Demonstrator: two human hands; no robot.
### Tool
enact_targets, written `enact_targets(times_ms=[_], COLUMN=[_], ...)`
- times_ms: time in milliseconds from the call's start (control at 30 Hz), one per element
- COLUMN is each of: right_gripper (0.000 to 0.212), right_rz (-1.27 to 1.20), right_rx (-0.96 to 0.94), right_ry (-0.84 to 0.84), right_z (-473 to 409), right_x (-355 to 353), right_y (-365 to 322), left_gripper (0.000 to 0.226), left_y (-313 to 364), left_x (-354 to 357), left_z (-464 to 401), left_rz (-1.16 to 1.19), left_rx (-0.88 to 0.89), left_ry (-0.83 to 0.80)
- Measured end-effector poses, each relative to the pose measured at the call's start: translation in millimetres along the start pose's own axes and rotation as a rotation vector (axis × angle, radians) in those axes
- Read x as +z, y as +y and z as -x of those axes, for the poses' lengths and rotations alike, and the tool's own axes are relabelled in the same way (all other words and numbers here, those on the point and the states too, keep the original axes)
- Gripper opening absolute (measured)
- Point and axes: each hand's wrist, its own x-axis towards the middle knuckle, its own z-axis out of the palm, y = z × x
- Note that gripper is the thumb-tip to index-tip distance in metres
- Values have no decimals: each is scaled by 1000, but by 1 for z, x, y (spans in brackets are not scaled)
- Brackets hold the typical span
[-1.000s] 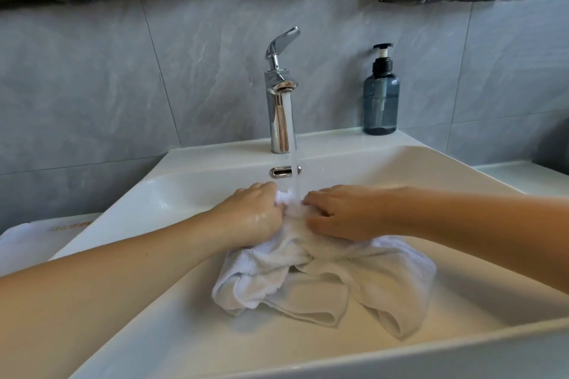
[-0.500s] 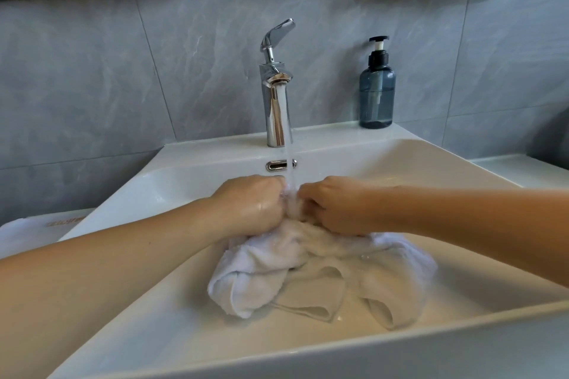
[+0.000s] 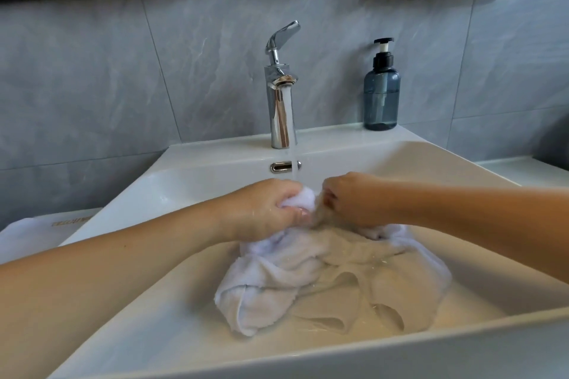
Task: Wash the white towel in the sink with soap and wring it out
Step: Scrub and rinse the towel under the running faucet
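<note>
Left hand (image 3: 264, 212) and right hand (image 3: 354, 201) each clench the white towel (image 3: 277, 280) under the faucet (image 3: 281, 92) stream; water hitting the grip could splash over the sink (image 3: 215, 344) rim.

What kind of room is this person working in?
Most likely a bathroom: a white basin with a chrome tap running, a pump soap bottle on its ledge, and grey tiled walls behind.
</note>
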Motion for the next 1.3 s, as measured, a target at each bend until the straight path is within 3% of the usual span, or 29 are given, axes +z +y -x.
enact_targets(times_ms=[100,167,233,300,333,400,433,533,600,700,833,1000,1133,1233,1300], right_gripper=[9,10,42,70,70,38,23,11,25,26,37,59,60,62,38], right_rz=[-43,-30,23,67,72,6,-45,-32,52,124,250,253,314,268,266], right_rx=[43,71,43,-65,-142,-264,-268,-223,-174,-88,-73,-335,-268,-94,-84], right_ry=[61,135,135,143,116,4,-38,-19,7,-45,-52,-19,11,21,14], right_z=[-2,-2,-1,1,2,2,2,2,0,1,6,18,3,-4,-2], right_x=[1,-1,-5,-6,-6,-3,-3,-5,-13,-25,-28,-15,2,5,4], right_y=[3,6,7,4,0,-8,-11,-8,-1,8,12,2,-4,-5,-5], left_gripper=[27,30,38,47,50,49,47,35,32,30,22,1,30,12,19], left_y=[-12,-11,1,16,22,31,34,36,34,36,38,25,40,46,40], left_x=[-9,-14,-17,-13,-10,-8,-7,-8,-11,-23,-30,-7,7,14,14], left_z=[-1,3,7,10,12,14,15,14,13,13,15,19,22,20,18], left_rz=[-295,-342,-319,-338,-371,-473,-518,-517,-434,-353,-457,-391,-547,-501,-412], left_rx=[-145,-167,-156,-165,-180,-196,-206,-211,-167,-169,-190,-221,-224,-132,-93], left_ry=[145,264,258,109,38,-32,-57,-150,-154,-131,24,82,-62,-5,-9])
